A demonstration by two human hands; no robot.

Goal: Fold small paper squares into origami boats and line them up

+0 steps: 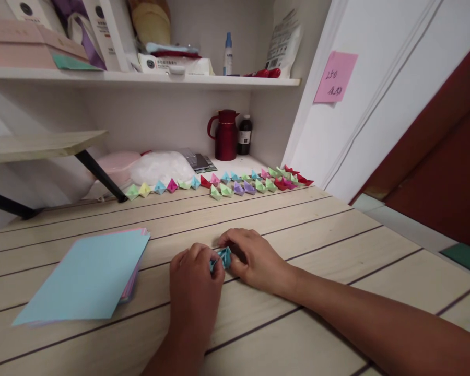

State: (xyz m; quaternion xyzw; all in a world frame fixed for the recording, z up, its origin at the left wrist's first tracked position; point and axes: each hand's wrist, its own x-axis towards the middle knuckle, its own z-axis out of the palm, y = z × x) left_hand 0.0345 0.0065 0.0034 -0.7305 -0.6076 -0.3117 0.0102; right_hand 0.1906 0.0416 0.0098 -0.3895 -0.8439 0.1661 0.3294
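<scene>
- A small creased blue paper [225, 256] sits at mid-tabletop [282, 339], grasped by the fingers of the left hand [196, 282] and right hand [258, 261].
- The tabletop is pale, wood-grained, striped with dark lines.
- Left of the hands lies a flat paper stack [88, 277], blue on top; pointed paper boats [238, 189] line the far edge, before a shiny red jug [226, 136].
- Fingers hide much of the blue paper's shape; both forearms [368, 316] are cut off.

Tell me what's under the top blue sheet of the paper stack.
Pink and purplish paper edges show beneath the blue sheet; their faces and anything deeper are covered.
</scene>
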